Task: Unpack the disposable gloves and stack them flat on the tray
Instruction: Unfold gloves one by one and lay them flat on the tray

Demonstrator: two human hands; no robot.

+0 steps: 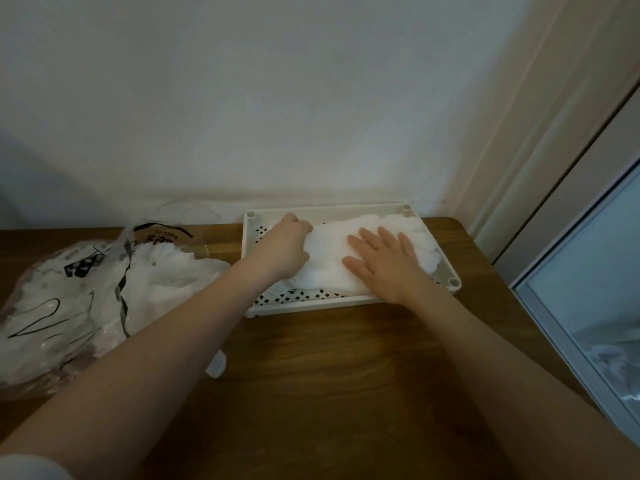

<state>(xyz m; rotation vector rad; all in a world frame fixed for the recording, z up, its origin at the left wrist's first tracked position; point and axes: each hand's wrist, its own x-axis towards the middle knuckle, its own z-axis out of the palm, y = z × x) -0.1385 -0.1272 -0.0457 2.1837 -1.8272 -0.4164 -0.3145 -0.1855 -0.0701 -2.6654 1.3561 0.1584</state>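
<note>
At centre frame, the right hand lies flat, fingers straight, pressing the gloves into the tray; the left hand curls on their edge; flattening, I judge; next, more from the bag at left on the bench.

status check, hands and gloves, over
Right hand flat on gloves in tray. Left hand grips stack edge. More gloves in bag. Nothing blocking.
</note>
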